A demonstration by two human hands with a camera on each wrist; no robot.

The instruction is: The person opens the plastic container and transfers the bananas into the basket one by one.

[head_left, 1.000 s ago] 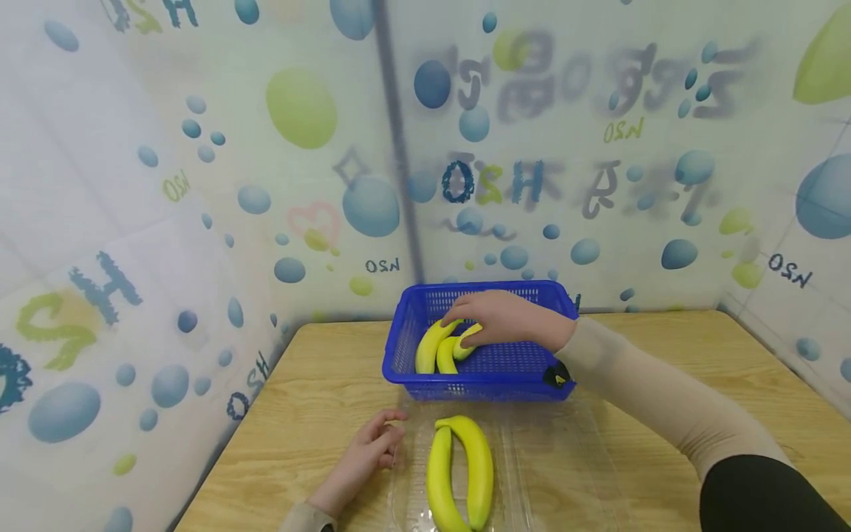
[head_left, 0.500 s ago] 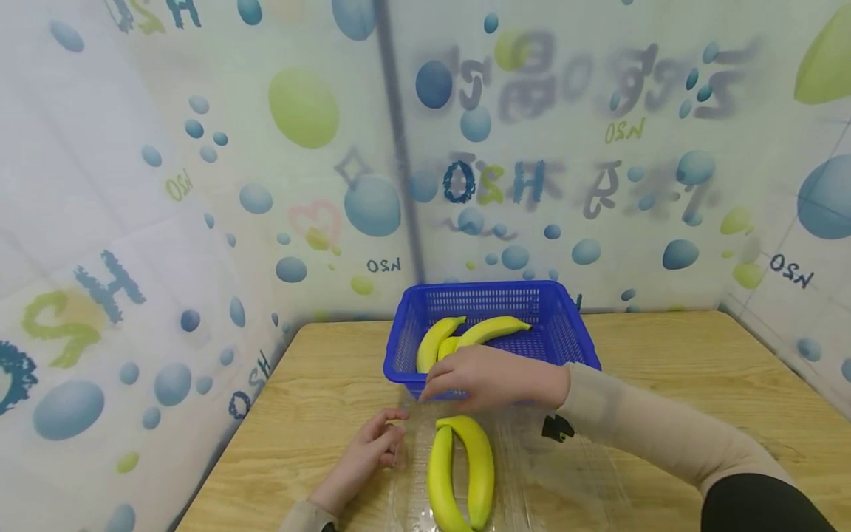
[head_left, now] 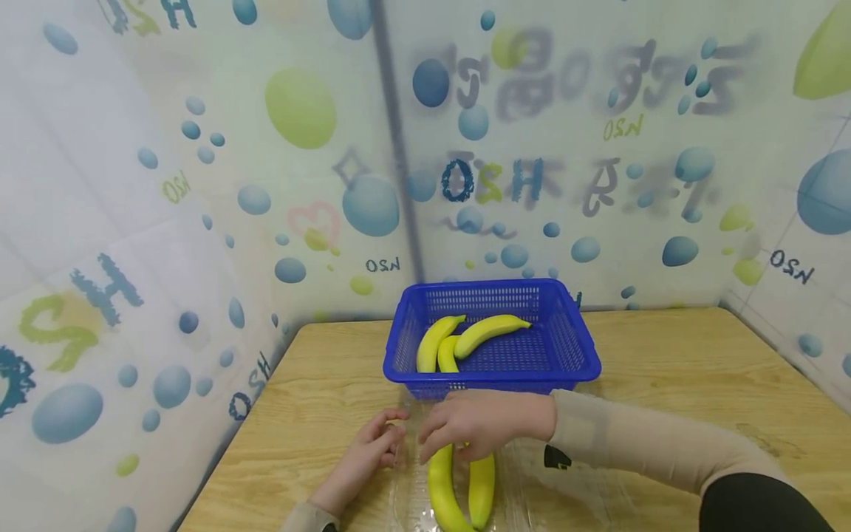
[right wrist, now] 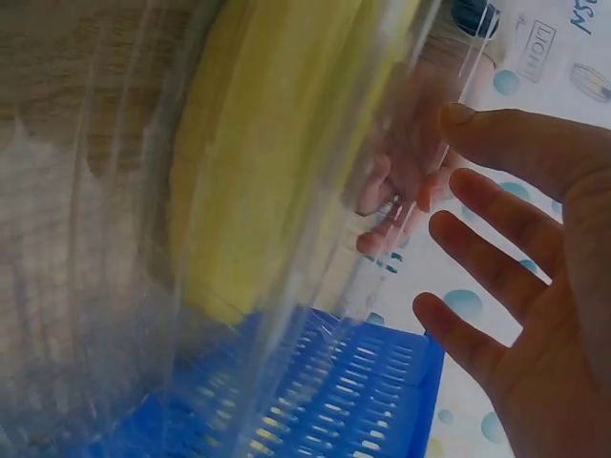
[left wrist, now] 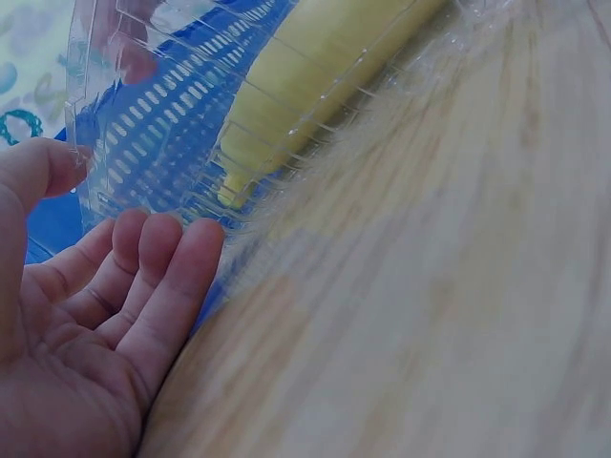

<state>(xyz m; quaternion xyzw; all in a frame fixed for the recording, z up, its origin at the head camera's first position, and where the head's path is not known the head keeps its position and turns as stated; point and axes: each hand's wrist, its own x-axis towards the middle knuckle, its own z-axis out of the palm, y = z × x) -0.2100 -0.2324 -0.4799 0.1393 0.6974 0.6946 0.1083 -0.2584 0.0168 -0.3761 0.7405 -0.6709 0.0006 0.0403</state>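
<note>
Two yellow bananas [head_left: 444, 491] lie side by side in a clear plastic container [head_left: 408, 506] at the front of the table. Over their far ends hovers my right hand [head_left: 485, 420], its fingers spread and holding nothing in the right wrist view. That hand covers the upper part of both bananas in the head view. My left hand [head_left: 368, 452] rests on the table at the container's left side. In the left wrist view its relaxed fingertips [left wrist: 199, 239] are right at the clear wall, with the thumb [left wrist: 62, 170] near the upper corner.
Behind the container stands a blue perforated basket [head_left: 578, 347]. It holds three bananas, one of them lying slanted on the right [head_left: 490, 332]. A patterned curtain [head_left: 346, 192] hangs close behind the wooden table [head_left: 671, 355].
My right hand has left the bananas in the basket, moved toward me past its front rim and come over the container. The left hand has stayed still.
</note>
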